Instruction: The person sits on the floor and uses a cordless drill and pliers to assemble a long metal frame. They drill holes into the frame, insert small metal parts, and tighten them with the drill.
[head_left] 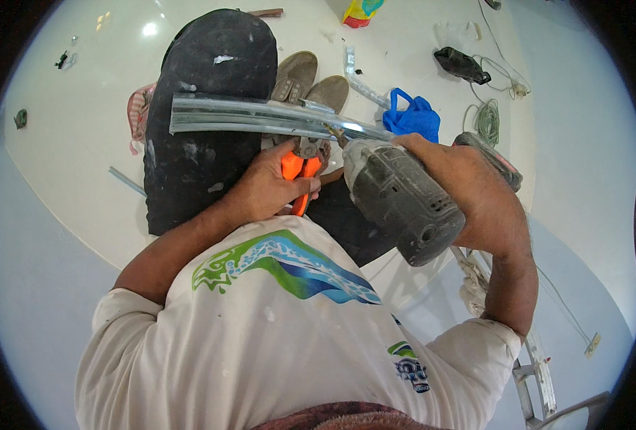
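Observation:
A shiny metal channel (239, 118) lies across my bent, black-clad leg and reaches right toward the drill. My left hand (271, 179) is closed around a plier-like tool with orange handles (309, 169); its grey head is against the channel's near edge, and whether it clamps there I cannot tell. In my right hand (443, 161) is a dusty grey power drill (400, 193), tilted so its bit meets or nearly meets the channel. The drill body hides part of my right fingers. A shorter metal piece lies along the channel near the bit.
Beyond the channel are brown shoes (295, 75) and a blue bag (411, 115). A bent metal strip (357, 80), black pouch-like object (461, 66) and coiled cable (487, 122) lie on the floor. A ladder (540, 373) is at lower right, a pink striped item (140, 115) left of my leg.

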The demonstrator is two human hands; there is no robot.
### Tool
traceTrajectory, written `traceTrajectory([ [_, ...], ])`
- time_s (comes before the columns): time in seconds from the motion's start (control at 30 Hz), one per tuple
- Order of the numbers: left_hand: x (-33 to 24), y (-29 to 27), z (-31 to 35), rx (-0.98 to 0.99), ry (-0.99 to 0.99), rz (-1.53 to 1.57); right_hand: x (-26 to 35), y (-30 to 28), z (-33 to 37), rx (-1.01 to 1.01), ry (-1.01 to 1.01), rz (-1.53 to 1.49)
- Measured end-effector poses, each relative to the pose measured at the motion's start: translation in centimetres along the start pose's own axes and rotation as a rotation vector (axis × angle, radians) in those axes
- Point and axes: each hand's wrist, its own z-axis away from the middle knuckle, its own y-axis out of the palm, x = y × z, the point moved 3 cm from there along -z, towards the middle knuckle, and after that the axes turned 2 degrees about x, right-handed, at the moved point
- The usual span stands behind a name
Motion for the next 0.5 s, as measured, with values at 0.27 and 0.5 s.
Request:
traceTrajectory([
  [0.27,0.0,-0.1,-0.2,0.051,0.016,0.03,0.6,-0.8,-0.8,0.115,0.063,0.125],
  [0.5,-0.3,-0.2,-0.1,0.05,0.03,-0.041,0.7,-1.6,-1.4,0.149,0.044,0.23],
])
